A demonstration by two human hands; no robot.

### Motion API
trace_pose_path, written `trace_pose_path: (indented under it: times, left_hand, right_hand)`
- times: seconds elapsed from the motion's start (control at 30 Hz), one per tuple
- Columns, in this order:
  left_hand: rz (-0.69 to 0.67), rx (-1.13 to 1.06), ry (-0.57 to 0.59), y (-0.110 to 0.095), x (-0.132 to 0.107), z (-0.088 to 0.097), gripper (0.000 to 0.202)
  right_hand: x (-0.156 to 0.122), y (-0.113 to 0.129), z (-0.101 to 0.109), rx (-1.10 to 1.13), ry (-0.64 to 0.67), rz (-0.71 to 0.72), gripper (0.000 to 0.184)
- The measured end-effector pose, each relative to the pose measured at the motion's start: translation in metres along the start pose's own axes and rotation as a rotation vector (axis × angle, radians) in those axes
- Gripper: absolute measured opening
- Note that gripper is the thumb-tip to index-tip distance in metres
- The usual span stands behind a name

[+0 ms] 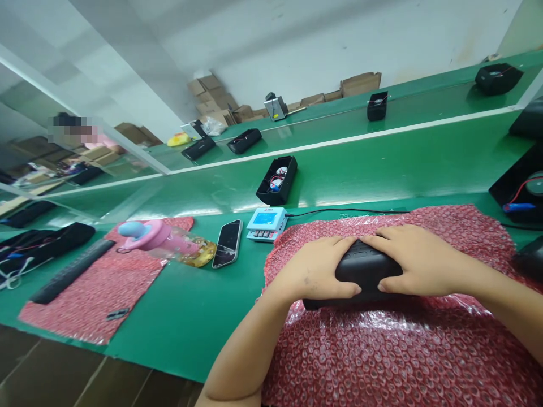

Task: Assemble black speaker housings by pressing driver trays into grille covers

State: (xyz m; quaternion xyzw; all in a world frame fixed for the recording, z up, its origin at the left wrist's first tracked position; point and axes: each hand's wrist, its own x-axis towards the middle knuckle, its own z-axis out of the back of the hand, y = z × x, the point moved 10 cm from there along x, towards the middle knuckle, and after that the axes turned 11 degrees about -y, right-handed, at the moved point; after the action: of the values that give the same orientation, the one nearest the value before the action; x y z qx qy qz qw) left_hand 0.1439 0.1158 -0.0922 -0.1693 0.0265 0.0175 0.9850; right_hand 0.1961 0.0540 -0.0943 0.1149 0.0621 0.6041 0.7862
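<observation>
A black speaker case (368, 267) with small raised marks along its top edge rests on red bubble wrap (382, 362). Around its left end my left hand (320, 268) is closed, the thumb lying along the near side. My right hand (418, 261) grips the other end the same way, so the two thumbs point towards each other. The palms cover much of both ends, and the underside is hidden. Just beyond the wrap stands a light blue tester (266, 224) with a lit screen and a black cable.
Left of the tester lie a phone (228, 243) and a pink-topped bottle (169, 240) on its side. A long black bar (72, 271) sits on another bubble-wrap sheet (97, 305). Open speaker housings (278, 180) with wires stand behind and at right (521, 186). Another person (91, 133) is at far left.
</observation>
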Motion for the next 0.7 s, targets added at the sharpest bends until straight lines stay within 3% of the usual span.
trace_pose_path:
  times: [0.7]
  left_hand:
    - [0.001, 0.005, -0.013, 0.0007, 0.0006, 0.0001, 0.069]
  right_hand:
    - [-0.0001, -0.0002, 0.0012, -0.012, -0.016, 0.002, 0.062]
